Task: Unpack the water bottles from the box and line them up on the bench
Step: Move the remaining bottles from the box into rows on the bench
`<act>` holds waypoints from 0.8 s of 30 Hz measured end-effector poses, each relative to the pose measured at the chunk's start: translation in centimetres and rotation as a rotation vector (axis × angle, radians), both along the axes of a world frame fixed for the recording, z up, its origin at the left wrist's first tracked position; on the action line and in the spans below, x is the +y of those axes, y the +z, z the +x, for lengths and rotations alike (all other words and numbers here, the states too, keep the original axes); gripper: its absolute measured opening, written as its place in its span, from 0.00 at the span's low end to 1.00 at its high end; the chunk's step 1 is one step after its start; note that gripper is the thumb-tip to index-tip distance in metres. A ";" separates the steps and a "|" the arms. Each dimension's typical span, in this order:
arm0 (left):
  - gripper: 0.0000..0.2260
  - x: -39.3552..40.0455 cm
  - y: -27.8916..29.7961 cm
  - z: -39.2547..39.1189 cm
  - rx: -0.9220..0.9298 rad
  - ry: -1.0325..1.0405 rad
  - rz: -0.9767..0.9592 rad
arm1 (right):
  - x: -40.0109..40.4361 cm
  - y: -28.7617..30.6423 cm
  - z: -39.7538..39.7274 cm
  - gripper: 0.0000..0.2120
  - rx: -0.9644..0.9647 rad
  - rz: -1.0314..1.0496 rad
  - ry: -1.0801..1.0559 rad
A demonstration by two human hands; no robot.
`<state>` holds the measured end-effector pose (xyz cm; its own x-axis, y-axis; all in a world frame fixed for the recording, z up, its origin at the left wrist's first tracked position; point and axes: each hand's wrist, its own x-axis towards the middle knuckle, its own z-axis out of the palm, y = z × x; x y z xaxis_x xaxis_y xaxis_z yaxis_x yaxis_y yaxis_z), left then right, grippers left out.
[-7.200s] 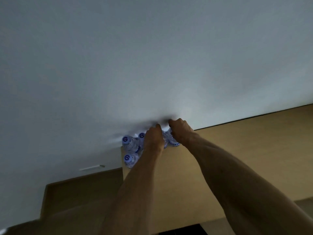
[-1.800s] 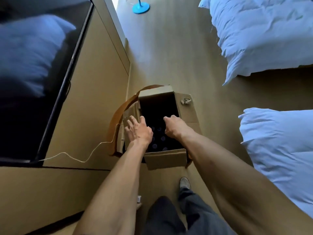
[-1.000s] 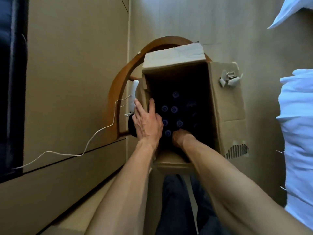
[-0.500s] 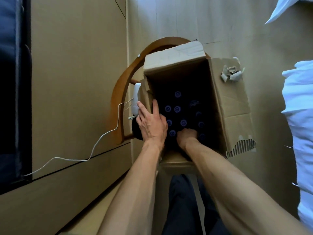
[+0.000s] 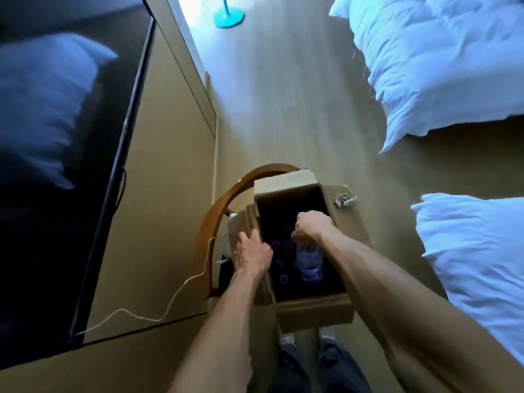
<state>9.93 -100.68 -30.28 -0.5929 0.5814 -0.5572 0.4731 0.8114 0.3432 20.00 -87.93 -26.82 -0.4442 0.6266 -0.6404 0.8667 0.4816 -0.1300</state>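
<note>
Water bottle, clear with a pale label, hangs by its neck from the right hand, whose fingers are curled tight round its top; its body dangles below the fist, over the dark inside of the cardboard box and partly above the rim. Left hand rests on the box's left wall, fingers bent over the edge and gripping the cardboard, just beside several blue caps of bottles standing down in the box. That box sits on a wooden chair beside the bench, with white bedding to the right.
</note>
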 end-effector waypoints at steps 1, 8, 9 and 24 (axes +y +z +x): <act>0.18 -0.2 1.2 -0.6 -0.047 0.021 -0.020 | 0.7 2.2 -0.5 0.11 0.013 0.014 0.007; 0.17 -1.4 9.7 -2.8 -0.450 0.443 0.226 | 2.0 15.3 -4.8 0.15 0.287 -0.026 0.040; 0.20 -2.0 10.9 -3.1 -0.583 0.561 0.266 | 1.8 17.0 -5.5 0.16 0.323 -0.032 0.077; 0.27 -19.6 17.9 1.5 -1.002 1.142 1.288 | -14.2 28.6 -11.9 0.15 0.878 0.002 0.635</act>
